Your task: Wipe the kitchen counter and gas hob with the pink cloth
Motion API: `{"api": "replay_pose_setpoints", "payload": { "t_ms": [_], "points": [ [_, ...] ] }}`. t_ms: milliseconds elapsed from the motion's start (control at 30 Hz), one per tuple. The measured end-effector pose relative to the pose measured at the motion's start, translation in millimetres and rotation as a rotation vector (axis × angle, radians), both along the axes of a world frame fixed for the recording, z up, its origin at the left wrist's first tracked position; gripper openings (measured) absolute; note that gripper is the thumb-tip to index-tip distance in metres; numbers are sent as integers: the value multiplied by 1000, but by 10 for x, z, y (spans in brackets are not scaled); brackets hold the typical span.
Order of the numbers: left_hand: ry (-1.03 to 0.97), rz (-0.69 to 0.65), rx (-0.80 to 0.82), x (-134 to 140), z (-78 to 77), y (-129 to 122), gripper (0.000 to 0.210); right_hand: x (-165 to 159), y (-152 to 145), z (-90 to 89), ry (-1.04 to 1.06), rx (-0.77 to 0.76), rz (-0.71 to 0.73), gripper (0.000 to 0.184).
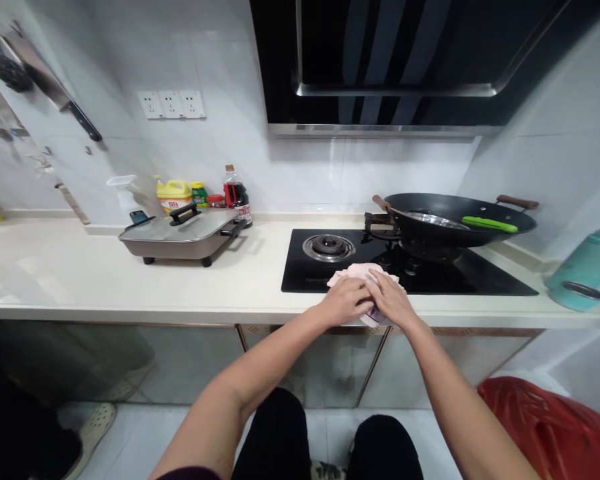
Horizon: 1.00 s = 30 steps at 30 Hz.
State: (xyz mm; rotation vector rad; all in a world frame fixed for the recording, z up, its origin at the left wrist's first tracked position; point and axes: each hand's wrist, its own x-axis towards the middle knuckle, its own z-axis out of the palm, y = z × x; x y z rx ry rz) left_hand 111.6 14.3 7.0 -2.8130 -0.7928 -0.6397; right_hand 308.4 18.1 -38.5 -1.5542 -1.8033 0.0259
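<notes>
A pale pink cloth (363,272) lies bunched at the front edge of the black glass cooktop (303,277). My left hand (349,300) presses on it with bent fingers. Close against it, my right hand (390,299) grips the cloth too, its fingertips partly hidden in the folds. Part of the fabric hangs below my hands over the counter edge. Just behind the cloth is the bare left burner (329,247). On the right burner rests a black wok (420,230), holding a green-handled utensil (490,224) and a shiny metal piece.
A lidded electric pan (180,247) stands on the counter (70,267) to the left, with several bottles behind it. A teal bottle (587,267) is at far right. Overhead hangs the range hood (400,60). A red bag (545,427) sits low right; another person's shoe (97,433) shows lower left.
</notes>
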Motion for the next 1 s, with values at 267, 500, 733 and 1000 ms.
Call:
{"api": "replay_pose_setpoints", "payload": {
  "t_ms": [267, 500, 733, 1000],
  "points": [
    [-216, 603, -49, -1909, 45, 171, 37, -762, 37, 261, -215, -182, -55, 73],
    [-248, 876, -208, -2457, -99, 260, 46, -1615, -184, 378, -260, -194, 170, 77],
    [-298, 900, -210, -2413, -86, 221, 50, -2342, -410, 354, -398, -3, 396, 65],
    [-262, 885, -219, -2515, -113, 275, 47, -1626, -402, 236, -348, 127, 290, 62]
  ]
}}
